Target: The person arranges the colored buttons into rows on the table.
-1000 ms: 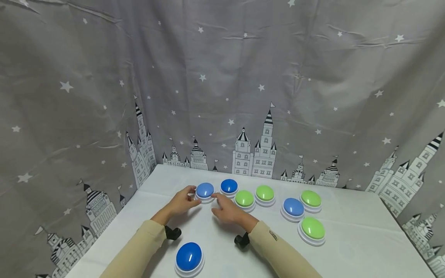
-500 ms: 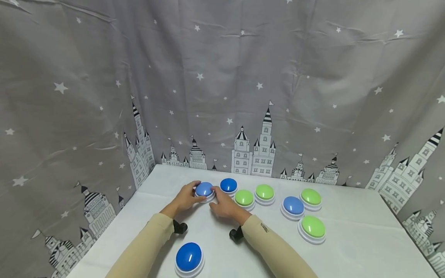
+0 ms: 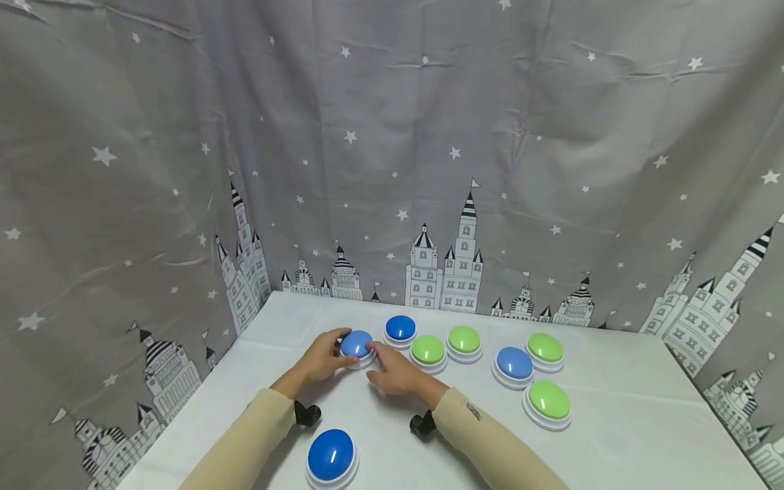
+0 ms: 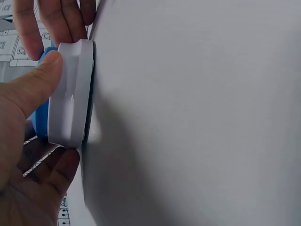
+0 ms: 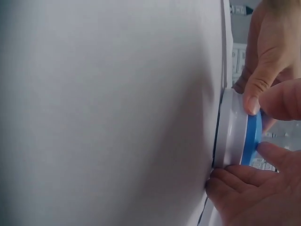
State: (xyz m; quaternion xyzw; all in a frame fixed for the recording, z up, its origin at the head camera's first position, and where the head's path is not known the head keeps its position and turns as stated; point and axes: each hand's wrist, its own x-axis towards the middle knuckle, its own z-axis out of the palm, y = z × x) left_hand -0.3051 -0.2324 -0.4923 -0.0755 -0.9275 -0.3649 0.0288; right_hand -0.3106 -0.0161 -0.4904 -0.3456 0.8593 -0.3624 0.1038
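Note:
A light blue dome push button [image 3: 356, 344] with a white round base stands at the back left of the table, between both hands. My left hand [image 3: 317, 357] grips it from the left, thumb along the near edge and fingers round the far side. In the left wrist view the thumb lies across the white base [image 4: 70, 99] and the blue dome's edge. From the right, my right hand [image 3: 398, 373] touches the button with extended fingers; in the right wrist view its fingertips [image 5: 223, 181] rest along the base's side, its thumb held off the dome.
A dark blue button [image 3: 401, 328] and two green buttons, one nearer [image 3: 427, 350], sit just right of the hands. Farther right are another light blue button [image 3: 514, 363] and two green ones. A dark blue button [image 3: 331, 454] lies between the forearms. Grey castle-print curtain [image 3: 367, 136] hangs behind.
My hands have closed in on the light blue button, then it has shifted slightly toward me with them. The other buttons keep their places.

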